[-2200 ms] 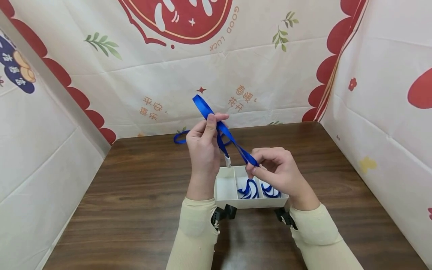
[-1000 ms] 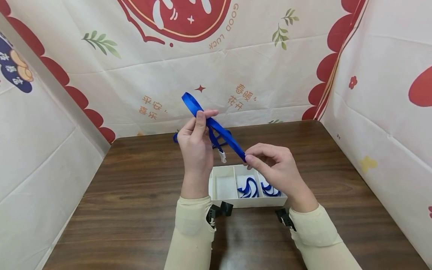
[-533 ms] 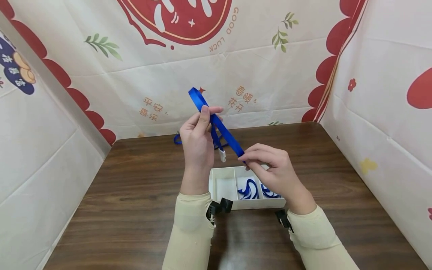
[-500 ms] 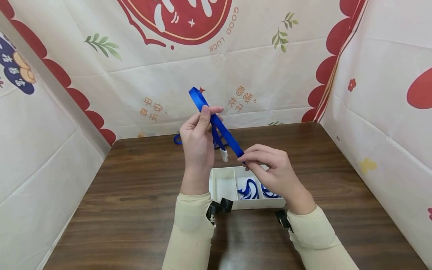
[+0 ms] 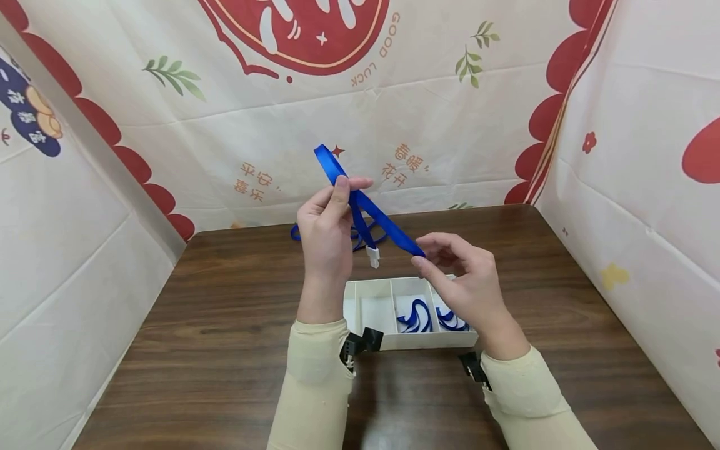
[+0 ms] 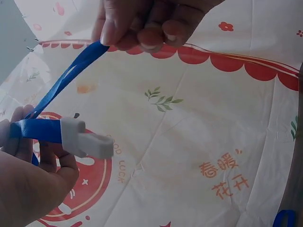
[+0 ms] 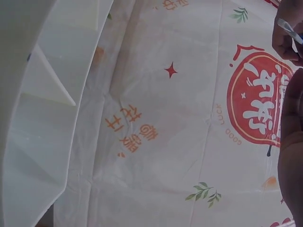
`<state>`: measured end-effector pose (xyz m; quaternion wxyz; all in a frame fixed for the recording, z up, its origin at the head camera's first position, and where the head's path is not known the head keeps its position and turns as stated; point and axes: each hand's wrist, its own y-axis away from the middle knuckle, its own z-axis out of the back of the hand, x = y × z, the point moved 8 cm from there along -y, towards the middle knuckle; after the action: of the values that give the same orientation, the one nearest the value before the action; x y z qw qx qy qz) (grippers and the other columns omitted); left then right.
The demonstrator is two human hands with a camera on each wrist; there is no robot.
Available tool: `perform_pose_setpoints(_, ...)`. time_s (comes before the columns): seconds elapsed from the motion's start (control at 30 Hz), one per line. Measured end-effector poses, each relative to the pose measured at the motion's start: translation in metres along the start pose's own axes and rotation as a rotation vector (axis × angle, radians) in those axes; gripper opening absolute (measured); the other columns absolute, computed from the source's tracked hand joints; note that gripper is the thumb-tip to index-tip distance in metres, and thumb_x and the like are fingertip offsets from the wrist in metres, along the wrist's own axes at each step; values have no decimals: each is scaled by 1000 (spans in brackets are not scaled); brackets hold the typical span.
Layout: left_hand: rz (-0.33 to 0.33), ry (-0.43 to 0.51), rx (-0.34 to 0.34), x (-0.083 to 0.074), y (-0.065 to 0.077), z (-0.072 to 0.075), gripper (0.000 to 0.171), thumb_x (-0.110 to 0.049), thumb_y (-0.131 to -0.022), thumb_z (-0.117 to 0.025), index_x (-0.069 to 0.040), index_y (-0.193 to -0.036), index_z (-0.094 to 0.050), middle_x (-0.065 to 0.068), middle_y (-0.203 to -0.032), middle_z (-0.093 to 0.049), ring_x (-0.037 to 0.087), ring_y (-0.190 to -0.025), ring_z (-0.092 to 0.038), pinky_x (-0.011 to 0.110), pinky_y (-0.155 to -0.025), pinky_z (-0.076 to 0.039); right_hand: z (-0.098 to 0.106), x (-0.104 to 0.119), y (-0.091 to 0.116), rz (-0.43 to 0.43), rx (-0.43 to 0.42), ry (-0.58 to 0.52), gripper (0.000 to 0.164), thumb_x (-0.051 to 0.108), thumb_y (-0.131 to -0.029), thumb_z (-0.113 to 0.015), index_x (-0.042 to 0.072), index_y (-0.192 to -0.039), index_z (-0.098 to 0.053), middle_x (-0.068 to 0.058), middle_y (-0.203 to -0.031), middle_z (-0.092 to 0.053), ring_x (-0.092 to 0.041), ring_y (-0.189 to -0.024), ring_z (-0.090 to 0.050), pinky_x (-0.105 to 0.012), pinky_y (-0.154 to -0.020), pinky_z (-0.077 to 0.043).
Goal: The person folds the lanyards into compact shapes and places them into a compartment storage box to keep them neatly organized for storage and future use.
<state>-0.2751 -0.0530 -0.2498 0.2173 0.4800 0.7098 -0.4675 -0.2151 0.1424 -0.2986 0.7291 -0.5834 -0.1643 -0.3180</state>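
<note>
Glossy blue ribbon (image 5: 390, 229), left grip (image 5: 329, 234) and right grip (image 5: 469, 281) pinching it, boxy white clip (image 5: 374, 257)

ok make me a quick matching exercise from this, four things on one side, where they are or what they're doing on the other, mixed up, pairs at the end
1. left hand
2. white clip
3. right hand
4. divided box

a. stands on the table
b. holds the blue strap lower down
c. holds that strap higher up
d. hangs from that strap

Pairs: 1-c, 2-d, 3-b, 4-a
</note>
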Motion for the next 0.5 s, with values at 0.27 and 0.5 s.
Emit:
perform_pose_setpoints(0.27, 15, 11, 83, 3, 2, -3, 43, -18, -113, -49, -24, -90, -85, -7, -95, -80, 19, -110, -65, 34, -100, -46, -7, -3, 1, -35, 81, -1, 37, -16, -83, -80, 1, -115, -71, -9, -89, -75, -8, -79, -68, -17, -78, -61)
perform_pose_setpoints(0.5, 32, 201, 186, 8, 3, -6, 33, -39, -105, -64, -18, -89, -84, -2, -93, -77, 17, -88, -68, 30, -90, -50, -16, 13, 1, 130, 176, 17, 30, -14, -81, -83, 6, -103, -80, -8, -96, -79, -14, -86, -73, -17, -88, -60)
